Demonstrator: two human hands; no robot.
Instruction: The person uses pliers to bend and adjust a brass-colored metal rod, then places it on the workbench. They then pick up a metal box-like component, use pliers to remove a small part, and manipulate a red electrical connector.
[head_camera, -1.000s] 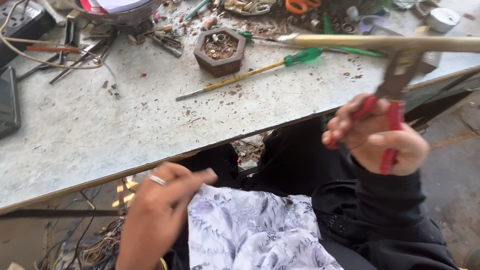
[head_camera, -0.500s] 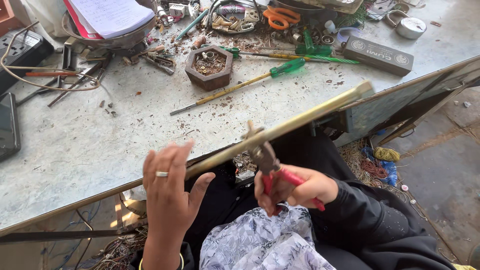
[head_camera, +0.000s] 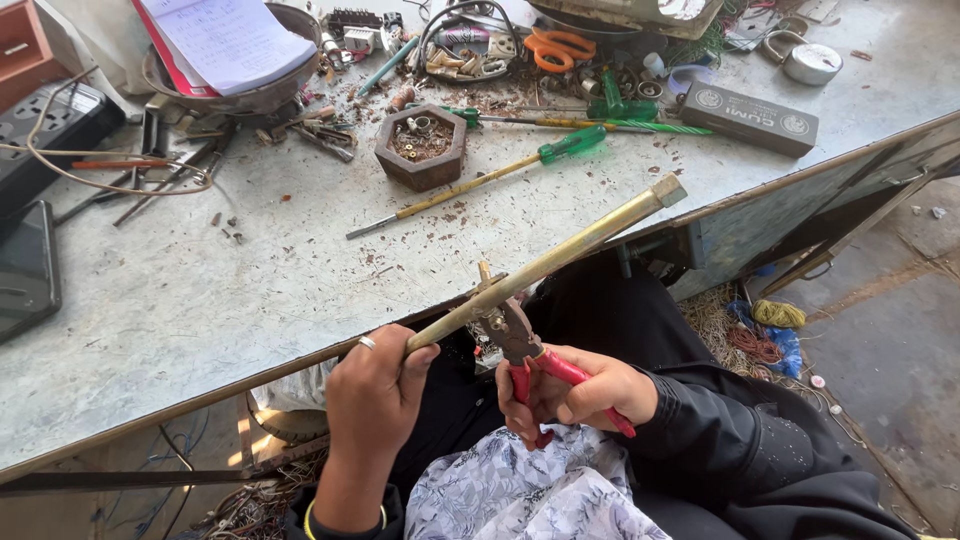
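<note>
Left grip (head_camera: 375, 400) on rod (head_camera: 560, 255); pliers (head_camera: 530, 350) right.

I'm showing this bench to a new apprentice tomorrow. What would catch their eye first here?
First, the long brass-coloured tube slanting across the middle, held at its lower end by the left hand while the right hand works red-handled pliers against it. Behind, on the grey table, a green-handled screwdriver lies beside a hexagonal wooden dish of small parts, with orange scissors in the clutter beyond.
</note>
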